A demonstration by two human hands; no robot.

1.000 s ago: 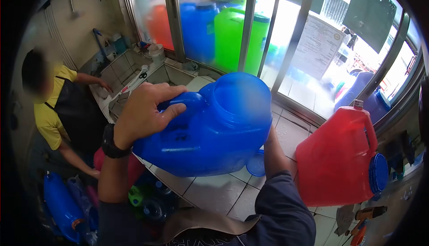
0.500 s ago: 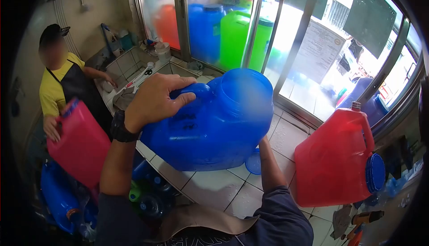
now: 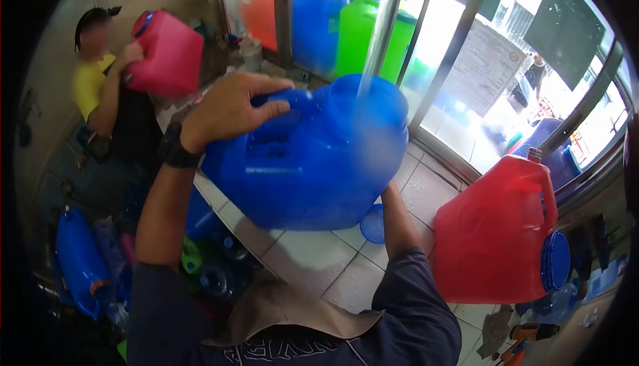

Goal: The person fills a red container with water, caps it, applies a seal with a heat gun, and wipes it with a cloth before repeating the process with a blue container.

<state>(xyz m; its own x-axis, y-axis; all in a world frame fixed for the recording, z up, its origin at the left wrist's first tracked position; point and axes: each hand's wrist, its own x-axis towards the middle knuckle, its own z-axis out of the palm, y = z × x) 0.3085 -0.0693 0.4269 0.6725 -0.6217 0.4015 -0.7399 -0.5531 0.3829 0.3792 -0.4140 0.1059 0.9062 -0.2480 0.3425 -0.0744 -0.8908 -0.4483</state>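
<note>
A large blue water jug [image 3: 299, 173] is in front of me, its uncapped wide mouth [image 3: 366, 103] at the upper right. My left hand [image 3: 229, 110] is closed around the handle on its top, thumb and index finger showing. Low on the jug's right side, my right hand [image 3: 391, 196] holds it, with the fingers hidden behind the blue wall. The lower end of a shiny upright tube [image 3: 381, 40] overlaps the mouth. Beside my right forearm, a round blue lid [image 3: 373, 224] lies on the white tiled counter [image 3: 313, 263].
A red jug [image 3: 489, 233] with a blue cap stands at the right. At the left a co-worker [image 3: 100, 93] holds up a pink jug [image 3: 170, 53]. Bottles [image 3: 219, 279] and a blue jug [image 3: 80, 259] sit low at the left. Glass doors [image 3: 283, 20] stand behind.
The blue jug has shifted slightly up in view, and the tube's lower end now shows inside its mouth. The co-worker has raised the pink jug from low to shoulder height.
</note>
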